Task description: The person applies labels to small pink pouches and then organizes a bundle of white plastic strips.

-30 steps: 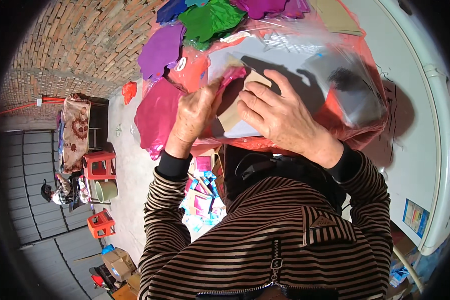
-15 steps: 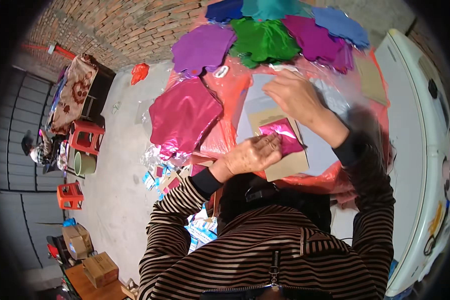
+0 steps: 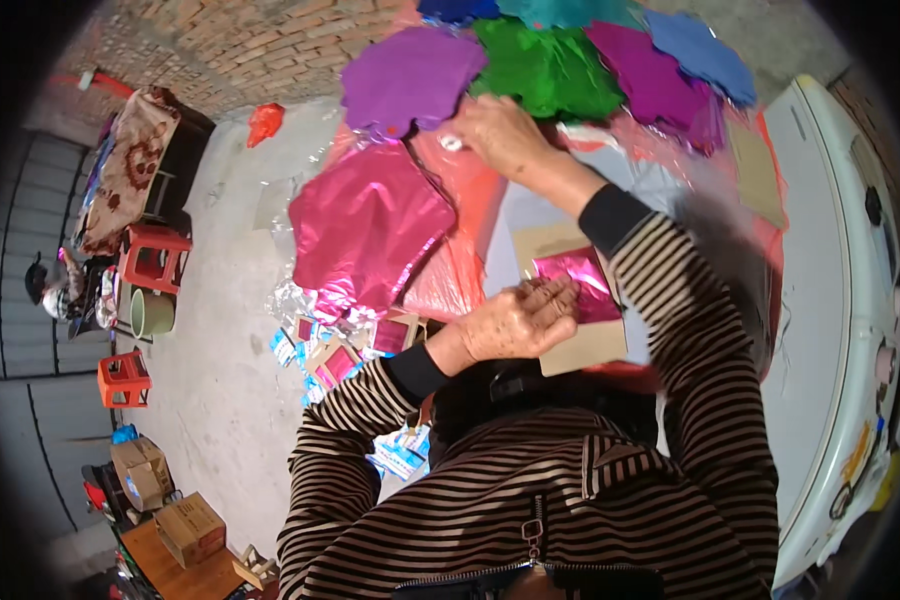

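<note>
A folded piece of shiny pink foil (image 3: 592,285) lies on a tan cardboard piece (image 3: 595,345) in front of me. My left hand (image 3: 520,322) is closed at the foil's left edge, its fingertips bunched together on it. Farther off, my right hand (image 3: 507,140) reaches left across the red plastic sheet. Its fingers are at a small white ring-shaped thing (image 3: 451,143), beside the purple foil sheets (image 3: 413,85). Blur hides whether those fingers grip the ring. To the left is a stack of large pink foil sheets (image 3: 370,230) with scalloped edges.
Green foil sheets (image 3: 545,70), magenta ones (image 3: 660,85) and blue ones (image 3: 705,55) line the far side. A pale appliance (image 3: 820,300) stands at the right. Cardboard pieces and small packets (image 3: 335,360) lie at lower left. A red stool (image 3: 156,258) is farther left.
My right hand has moved left from the white thing at the far edge of the grey sheet to the white ring. My left hand has stayed at the pink foil.
</note>
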`<control>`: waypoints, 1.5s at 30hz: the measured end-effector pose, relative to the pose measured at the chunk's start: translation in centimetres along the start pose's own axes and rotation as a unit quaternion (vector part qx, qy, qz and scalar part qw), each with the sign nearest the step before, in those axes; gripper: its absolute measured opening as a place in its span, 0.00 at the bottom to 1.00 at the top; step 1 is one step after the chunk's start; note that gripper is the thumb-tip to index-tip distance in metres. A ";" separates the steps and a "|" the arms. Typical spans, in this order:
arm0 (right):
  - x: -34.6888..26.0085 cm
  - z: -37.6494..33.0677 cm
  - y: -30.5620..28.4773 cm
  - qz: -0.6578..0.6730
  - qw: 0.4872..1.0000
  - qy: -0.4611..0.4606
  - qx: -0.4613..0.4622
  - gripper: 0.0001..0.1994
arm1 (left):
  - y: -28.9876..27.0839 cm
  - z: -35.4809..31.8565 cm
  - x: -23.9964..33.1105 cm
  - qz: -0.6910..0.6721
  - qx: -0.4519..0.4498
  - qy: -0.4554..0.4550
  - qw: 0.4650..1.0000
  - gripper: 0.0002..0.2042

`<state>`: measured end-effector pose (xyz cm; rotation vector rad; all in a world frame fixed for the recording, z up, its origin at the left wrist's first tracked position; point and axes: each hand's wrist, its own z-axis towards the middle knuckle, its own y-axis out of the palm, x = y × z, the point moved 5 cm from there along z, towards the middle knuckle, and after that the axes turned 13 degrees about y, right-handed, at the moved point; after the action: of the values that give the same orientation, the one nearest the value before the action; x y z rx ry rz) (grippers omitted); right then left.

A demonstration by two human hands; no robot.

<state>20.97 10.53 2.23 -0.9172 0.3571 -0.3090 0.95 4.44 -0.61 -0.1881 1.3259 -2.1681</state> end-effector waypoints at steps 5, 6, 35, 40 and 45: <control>0.5 -7.0 -10.8 0.129 0.991 0.018 0.000 0.06 | -0.6 -0.2 -0.5 -0.001 0.033 -0.007 0.999 0.05; 0.6 -9.6 -12.8 0.107 0.994 0.021 -0.006 0.06 | -0.7 -0.2 -0.6 0.001 0.029 -0.009 1.000 0.06; -8.7 -25.6 -14.2 -0.044 0.984 0.169 -0.021 0.20 | -0.6 0.3 -0.6 -0.017 0.000 -0.007 1.000 0.10; -8.3 -26.0 -13.7 -0.039 0.980 0.188 -0.044 0.23 | -0.7 0.3 -0.5 -0.010 -0.008 0.000 1.000 0.08; -8.2 -27.8 -15.0 -0.059 0.985 0.162 0.028 0.22 | -0.9 0.6 -0.3 0.000 -0.025 0.014 1.000 0.07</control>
<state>0.14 -14.45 0.32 -0.8335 0.5916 -0.5779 1.08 4.45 0.52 -0.1789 1.3970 -2.1458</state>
